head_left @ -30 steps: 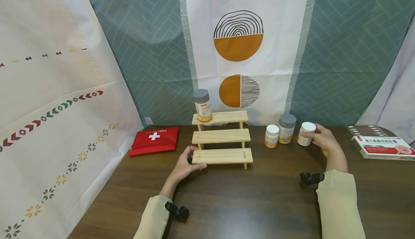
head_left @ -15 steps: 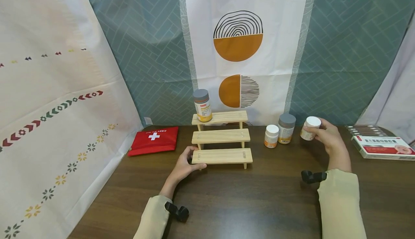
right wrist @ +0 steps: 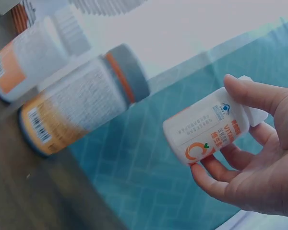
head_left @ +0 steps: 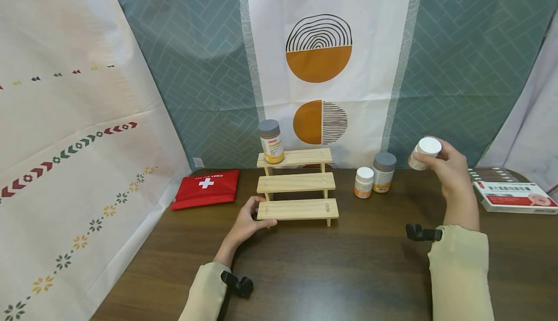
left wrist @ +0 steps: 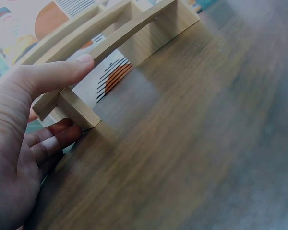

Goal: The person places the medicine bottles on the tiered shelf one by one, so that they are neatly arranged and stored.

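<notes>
My right hand [head_left: 451, 166] holds a small white vitamin bottle [right wrist: 201, 127] between thumb and fingers, raised above the table and tilted. Orange lettering and an orange C mark show on its label in the right wrist view. My left hand [head_left: 245, 224] grips the left end of the lowest step of a three-tier wooden display stand [head_left: 298, 209]. Its thumb [left wrist: 62, 74] lies along the step's front edge, while the other fingers reach round the end by the leg. On the top tier, at the left, stands a grey-capped bottle [head_left: 271, 142].
Right of the stand, a white-capped bottle [head_left: 364, 182] and a grey-capped bottle [head_left: 384, 172] stand side by side. A red first aid kit pouch [head_left: 206, 189] lies to the left. Farther right lies a flat red-and-white box [head_left: 516, 196]. Patterned cloth [head_left: 196, 69] hangs behind the table.
My right hand has lifted the white vitamin bottle off the table, up and to the right, tilting it. My left hand stays on the stand.
</notes>
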`<state>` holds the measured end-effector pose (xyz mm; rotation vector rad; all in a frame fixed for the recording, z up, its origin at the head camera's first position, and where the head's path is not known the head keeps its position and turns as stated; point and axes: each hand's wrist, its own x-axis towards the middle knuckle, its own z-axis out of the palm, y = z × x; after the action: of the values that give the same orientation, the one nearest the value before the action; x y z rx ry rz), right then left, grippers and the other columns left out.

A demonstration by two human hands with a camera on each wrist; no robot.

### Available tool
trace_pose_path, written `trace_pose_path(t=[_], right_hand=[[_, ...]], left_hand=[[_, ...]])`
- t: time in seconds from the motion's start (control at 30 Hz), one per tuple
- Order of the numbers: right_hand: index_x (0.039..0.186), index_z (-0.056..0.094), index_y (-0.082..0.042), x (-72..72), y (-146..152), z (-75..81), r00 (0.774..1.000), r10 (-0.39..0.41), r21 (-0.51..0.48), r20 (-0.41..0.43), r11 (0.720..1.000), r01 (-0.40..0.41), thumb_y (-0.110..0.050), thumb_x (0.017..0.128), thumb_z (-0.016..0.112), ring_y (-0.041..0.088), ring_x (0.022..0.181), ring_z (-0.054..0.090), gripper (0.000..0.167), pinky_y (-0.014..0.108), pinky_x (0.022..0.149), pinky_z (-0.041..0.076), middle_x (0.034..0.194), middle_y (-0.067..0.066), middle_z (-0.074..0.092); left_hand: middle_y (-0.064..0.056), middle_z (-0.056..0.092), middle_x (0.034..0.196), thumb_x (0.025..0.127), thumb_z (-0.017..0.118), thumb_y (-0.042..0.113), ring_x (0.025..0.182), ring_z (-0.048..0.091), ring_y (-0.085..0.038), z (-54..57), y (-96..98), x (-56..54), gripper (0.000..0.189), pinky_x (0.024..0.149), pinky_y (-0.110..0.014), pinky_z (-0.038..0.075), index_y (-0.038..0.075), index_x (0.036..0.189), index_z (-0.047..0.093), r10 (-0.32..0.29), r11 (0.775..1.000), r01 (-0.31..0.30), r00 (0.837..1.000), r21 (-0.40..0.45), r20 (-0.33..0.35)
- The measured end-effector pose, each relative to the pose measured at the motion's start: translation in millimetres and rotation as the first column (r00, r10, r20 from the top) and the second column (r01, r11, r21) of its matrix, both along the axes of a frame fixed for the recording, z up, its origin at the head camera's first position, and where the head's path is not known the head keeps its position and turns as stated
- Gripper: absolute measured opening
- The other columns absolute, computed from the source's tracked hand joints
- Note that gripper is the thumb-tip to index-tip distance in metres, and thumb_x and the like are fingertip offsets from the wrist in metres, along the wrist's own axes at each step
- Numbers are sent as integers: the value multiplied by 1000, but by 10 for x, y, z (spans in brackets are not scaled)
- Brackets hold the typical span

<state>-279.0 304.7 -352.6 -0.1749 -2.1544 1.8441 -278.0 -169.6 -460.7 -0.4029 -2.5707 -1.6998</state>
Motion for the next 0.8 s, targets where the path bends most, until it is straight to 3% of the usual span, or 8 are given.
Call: trace_pose_path(t=[0.2, 0.33, 0.57, 0.7, 0.8], right_hand=[[123, 57, -34, 81, -131, 195, 997, -6, 5, -79, 1000, 6, -14, 87, 73, -8, 96, 48, 45, 16, 87, 31, 97, -30, 57], [126, 59, -31, 125, -215, 285, 992, 17, -12, -124, 1000, -19, -12, 85, 74, -7, 98, 50, 48, 19, 91, 29, 100, -29, 58], [140, 52, -26, 134, -415, 368, 990, 8, 150, -140, 989, 13, -18, 87, 74, -7, 101, 47, 58, 26, 87, 33, 104, -32, 53], [141, 51, -25, 123, -549, 394, 990, 35, 172, -137, 985, -11, -22, 86, 75, -6, 103, 48, 60, 31, 89, 35, 106, -31, 54], [142, 50, -23, 101, -665, 406, 989, 62, 173, -131, 984, -39, -24, 86, 75, -5, 105, 49, 61, 35, 92, 38, 111, -28, 54]], left_hand=[[-20, 62, 105, 74, 81, 5, 88, 54, -14, 301, 56, 193, 56, 78, -29, 45, -1, 120, 50, -16, 1000, 17, 999, -16, 37], [-21, 61, 103, 75, 80, 5, 86, 54, -14, 311, 51, 198, 56, 76, -27, 46, -2, 120, 49, -24, 1000, 25, 999, -13, 35], [-21, 61, 102, 75, 80, 5, 85, 54, -13, 320, 56, 192, 55, 74, -26, 47, -3, 120, 49, -37, 999, 38, 999, -10, 35], [-20, 61, 101, 75, 80, 5, 85, 54, -12, 310, 57, 176, 55, 74, -26, 46, -3, 119, 49, -36, 999, 37, 999, -23, 33], [-20, 61, 102, 75, 81, 5, 86, 53, -12, 201, 35, 102, 56, 74, -26, 45, -2, 120, 49, -25, 999, 26, 999, -25, 31]])
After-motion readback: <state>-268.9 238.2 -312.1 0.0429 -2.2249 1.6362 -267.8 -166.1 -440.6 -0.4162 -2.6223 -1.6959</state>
